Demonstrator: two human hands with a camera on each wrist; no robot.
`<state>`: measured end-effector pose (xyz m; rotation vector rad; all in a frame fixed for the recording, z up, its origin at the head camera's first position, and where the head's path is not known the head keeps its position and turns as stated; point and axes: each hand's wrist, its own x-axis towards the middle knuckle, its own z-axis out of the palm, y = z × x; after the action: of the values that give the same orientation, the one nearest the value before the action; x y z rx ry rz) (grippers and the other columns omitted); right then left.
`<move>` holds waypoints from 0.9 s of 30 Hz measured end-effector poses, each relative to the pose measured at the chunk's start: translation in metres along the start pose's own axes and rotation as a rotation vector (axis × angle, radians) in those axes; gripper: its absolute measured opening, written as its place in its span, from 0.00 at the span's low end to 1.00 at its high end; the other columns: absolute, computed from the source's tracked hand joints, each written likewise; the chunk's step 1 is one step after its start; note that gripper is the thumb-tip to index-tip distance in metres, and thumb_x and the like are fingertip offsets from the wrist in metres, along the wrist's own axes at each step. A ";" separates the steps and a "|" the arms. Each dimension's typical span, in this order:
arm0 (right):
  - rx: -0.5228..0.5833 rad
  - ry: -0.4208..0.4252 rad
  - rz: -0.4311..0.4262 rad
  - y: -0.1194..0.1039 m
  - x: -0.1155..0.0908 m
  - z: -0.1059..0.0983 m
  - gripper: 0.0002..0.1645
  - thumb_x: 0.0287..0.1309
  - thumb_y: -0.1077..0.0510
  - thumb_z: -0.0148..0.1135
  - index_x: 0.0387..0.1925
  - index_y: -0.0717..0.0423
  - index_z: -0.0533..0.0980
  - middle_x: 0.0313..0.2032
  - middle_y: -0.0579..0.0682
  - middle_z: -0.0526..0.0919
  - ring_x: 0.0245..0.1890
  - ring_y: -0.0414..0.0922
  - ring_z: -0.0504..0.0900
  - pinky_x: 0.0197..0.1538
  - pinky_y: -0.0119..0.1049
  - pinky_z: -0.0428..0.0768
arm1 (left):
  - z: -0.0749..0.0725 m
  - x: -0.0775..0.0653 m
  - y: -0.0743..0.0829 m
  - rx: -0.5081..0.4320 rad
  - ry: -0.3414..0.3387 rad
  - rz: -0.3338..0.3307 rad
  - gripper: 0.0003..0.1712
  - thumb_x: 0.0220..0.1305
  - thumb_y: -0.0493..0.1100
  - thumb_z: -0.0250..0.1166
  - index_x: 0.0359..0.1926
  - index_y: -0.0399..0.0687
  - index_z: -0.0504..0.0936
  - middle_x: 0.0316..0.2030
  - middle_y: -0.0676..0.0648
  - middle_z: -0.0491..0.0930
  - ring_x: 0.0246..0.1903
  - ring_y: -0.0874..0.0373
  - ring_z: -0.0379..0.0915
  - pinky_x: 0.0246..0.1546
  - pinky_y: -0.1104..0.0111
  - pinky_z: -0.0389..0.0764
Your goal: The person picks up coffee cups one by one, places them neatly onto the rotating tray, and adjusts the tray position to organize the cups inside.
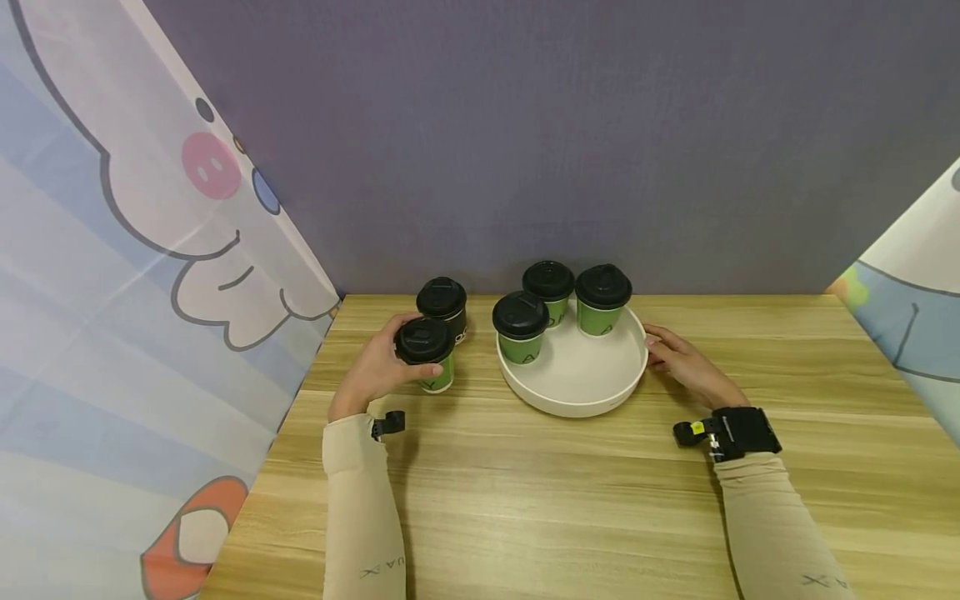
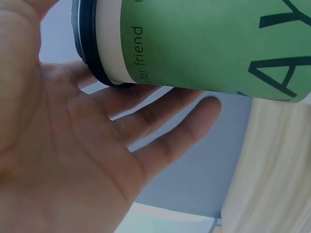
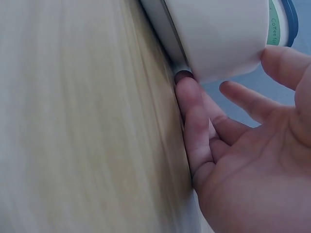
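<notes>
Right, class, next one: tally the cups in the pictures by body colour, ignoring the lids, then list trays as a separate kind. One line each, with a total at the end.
Green cups: 4
Black cup: 1
White tray: 1
Total: 6

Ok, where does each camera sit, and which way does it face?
Head: on the head, facing forward and down at the table; the left hand, right hand and sleeves show.
Left wrist: on that wrist, facing along the palm toward the green cup the hand holds; palm and fingers show.
Right wrist: on that wrist, facing the side of the white tray, with table at picture left; palm, thumb and fingers show.
Shared: head and left wrist show the held cup; head and right wrist show the tray.
</notes>
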<state>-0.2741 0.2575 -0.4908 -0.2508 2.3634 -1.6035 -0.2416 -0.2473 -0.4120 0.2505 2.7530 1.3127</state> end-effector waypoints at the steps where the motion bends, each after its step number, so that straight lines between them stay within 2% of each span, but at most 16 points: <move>1: 0.001 -0.002 0.002 0.000 0.000 0.000 0.38 0.82 0.45 0.41 0.80 0.62 0.49 0.46 0.43 0.77 0.42 0.30 0.78 0.49 0.27 0.76 | 0.000 -0.001 0.002 -0.001 -0.002 0.007 0.59 0.42 0.59 0.85 0.74 0.60 0.65 0.67 0.46 0.74 0.67 0.44 0.71 0.68 0.43 0.68; 9: 0.075 -0.032 -0.012 0.001 -0.003 -0.002 0.40 0.81 0.48 0.45 0.80 0.65 0.48 0.46 0.37 0.77 0.44 0.29 0.79 0.50 0.26 0.76 | 0.006 -0.004 0.023 0.020 -0.042 0.056 0.60 0.45 0.60 0.84 0.75 0.61 0.61 0.72 0.46 0.68 0.73 0.43 0.63 0.70 0.40 0.64; 14: 0.086 -0.059 -0.023 0.002 -0.004 -0.004 0.40 0.80 0.50 0.47 0.80 0.64 0.46 0.51 0.38 0.76 0.46 0.28 0.79 0.52 0.26 0.75 | 0.013 -0.003 0.034 0.007 -0.050 0.103 0.59 0.46 0.58 0.84 0.75 0.55 0.61 0.69 0.46 0.71 0.70 0.44 0.67 0.70 0.43 0.66; 23: 0.079 -0.096 -0.021 0.002 -0.006 -0.006 0.42 0.80 0.51 0.49 0.81 0.63 0.43 0.60 0.51 0.71 0.48 0.26 0.78 0.52 0.30 0.72 | 0.026 0.001 0.048 0.006 -0.028 0.192 0.58 0.46 0.58 0.83 0.74 0.51 0.63 0.68 0.46 0.72 0.69 0.46 0.68 0.69 0.45 0.67; 27: 0.061 -0.108 -0.031 0.002 -0.007 -0.006 0.42 0.80 0.52 0.49 0.80 0.64 0.42 0.67 0.63 0.66 0.50 0.24 0.75 0.52 0.30 0.71 | 0.033 0.002 0.052 0.003 -0.001 0.231 0.58 0.45 0.59 0.84 0.73 0.50 0.64 0.67 0.47 0.72 0.67 0.48 0.69 0.69 0.46 0.68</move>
<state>-0.2698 0.2657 -0.4901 -0.3534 2.2371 -1.6298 -0.2333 -0.1893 -0.3919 0.5856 2.7922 1.3557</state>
